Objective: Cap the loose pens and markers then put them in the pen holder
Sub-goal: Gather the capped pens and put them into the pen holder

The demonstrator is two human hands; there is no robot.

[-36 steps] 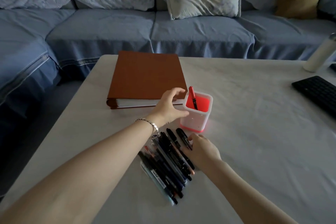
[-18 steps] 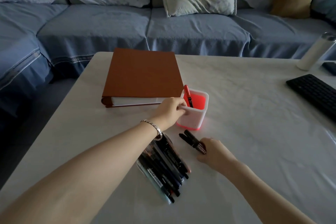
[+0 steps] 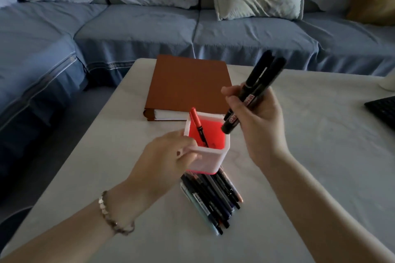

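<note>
Holding two black markers [image 3: 256, 87] bunched in its curled fingers, the right hand [image 3: 260, 126] angles their lower ends over the 2 o'clock rim of the pen holder [image 3: 210, 160], which the left hand [image 3: 168, 156] clasps at its 8 o'clock corner. A red pen [image 3: 197, 125] already leans inside toward 11 o'clock. The step in hand looks to be the drop-in: the markers need lowering into the opening, then releasing. A pile of pens [image 3: 213, 196] waits on the bench [image 3: 320, 156] at the holder's 6 o'clock.

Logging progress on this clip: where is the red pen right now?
In the head view, centre, the red pen leans inside the pen holder, which the left hand grips, just left of the black markers in the right hand.
</note>
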